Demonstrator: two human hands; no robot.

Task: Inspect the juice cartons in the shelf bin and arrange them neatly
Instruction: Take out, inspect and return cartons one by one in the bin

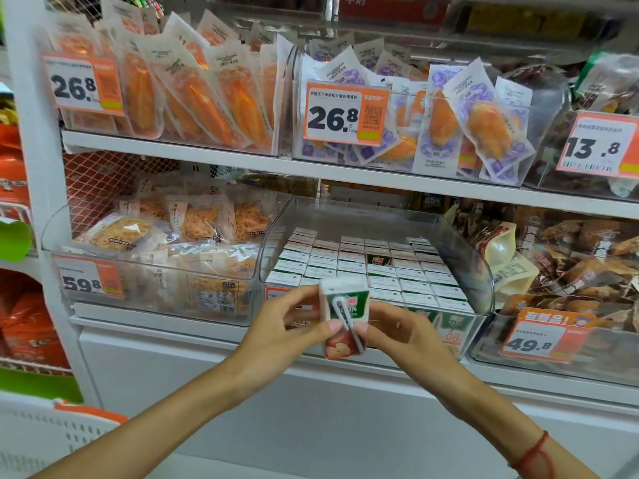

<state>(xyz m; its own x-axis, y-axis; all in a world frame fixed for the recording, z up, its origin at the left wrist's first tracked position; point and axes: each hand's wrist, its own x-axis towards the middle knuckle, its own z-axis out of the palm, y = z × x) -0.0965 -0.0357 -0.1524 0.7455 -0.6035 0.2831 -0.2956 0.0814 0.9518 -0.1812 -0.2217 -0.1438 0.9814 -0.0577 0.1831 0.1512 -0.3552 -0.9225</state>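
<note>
A small juice carton (340,314), green and white with a red fruit picture and a straw taped across its face, is held in front of the clear shelf bin (482,271). My left hand (287,326) grips its left side, fingers and thumb curled round it. My right hand (401,331) pinches its right edge. Inside the bin, several rows of the same cartons (366,267) stand upright with white tops showing. One slot in the middle rows sits lower, showing a green carton face (377,259).
Clear bins of packaged snacks flank the juice bin: shredded snack packs (166,236) to the left, brown meat packs (570,257) to the right. The upper shelf holds orange and purple pouches with price tags (345,114). A white basket rim (52,430) sits at bottom left.
</note>
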